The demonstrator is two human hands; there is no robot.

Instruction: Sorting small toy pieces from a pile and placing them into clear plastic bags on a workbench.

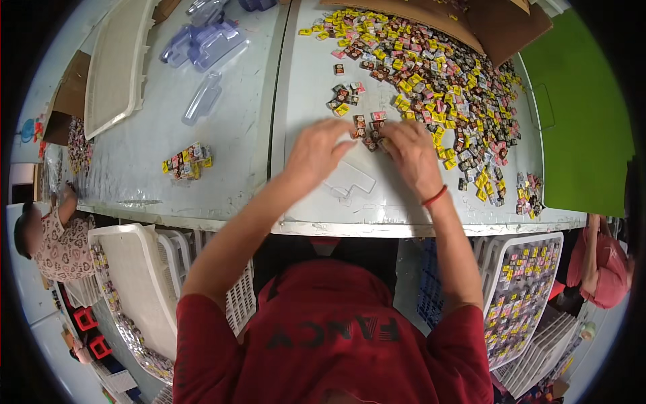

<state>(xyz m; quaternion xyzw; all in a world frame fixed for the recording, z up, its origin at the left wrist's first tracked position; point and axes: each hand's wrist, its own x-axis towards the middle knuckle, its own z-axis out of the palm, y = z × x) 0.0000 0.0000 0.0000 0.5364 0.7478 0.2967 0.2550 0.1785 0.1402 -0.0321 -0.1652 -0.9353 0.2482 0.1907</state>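
Note:
My left hand [315,153] is over the white table, slightly blurred. Its thumb and forefinger are apart beside a few small brown box-shaped pieces [359,122], and nothing shows between them. My right hand [412,153], with a red band at the wrist, bends its fingers down onto the same little group. Its fingertips pinch among the pieces, and what they hold is partly hidden. Just in front of me, between the hands, lies a clear plastic blister tray [351,179]. A small cluster of mixed pieces [346,98] sits a little beyond the left hand.
A large heap of small yellow, brown and pink pieces [437,74] spreads from a cardboard box [498,30]. To the left are a filled clear pack [188,161], empty clear trays [205,44] and a white plastic tray [121,67]. Crates [525,296] stand below; co-workers are at both sides.

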